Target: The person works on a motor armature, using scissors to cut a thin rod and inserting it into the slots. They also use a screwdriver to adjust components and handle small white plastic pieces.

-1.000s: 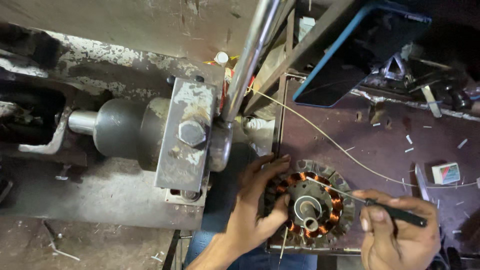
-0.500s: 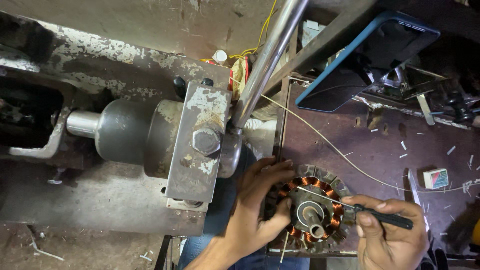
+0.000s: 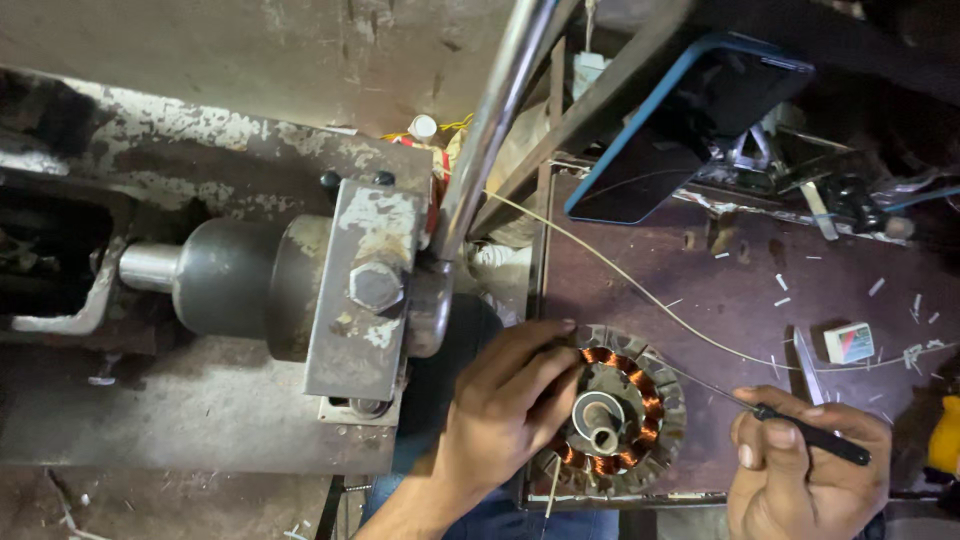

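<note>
The motor stator (image 3: 625, 415) lay flat on the dark bench (image 3: 720, 290), just beside the grey metal press (image 3: 300, 290). The left hand (image 3: 505, 410) rested on its left side, fingers spread and curled over the rim, steadying it. The right hand (image 3: 805, 470) was closed around a thin black-handled tool (image 3: 800, 430), its tip reaching the copper coils. Judging by the bright coils filling most slots, the winding looked largely in place; 1 loose wire (image 3: 650, 295) trailed off across the bench.
</note>
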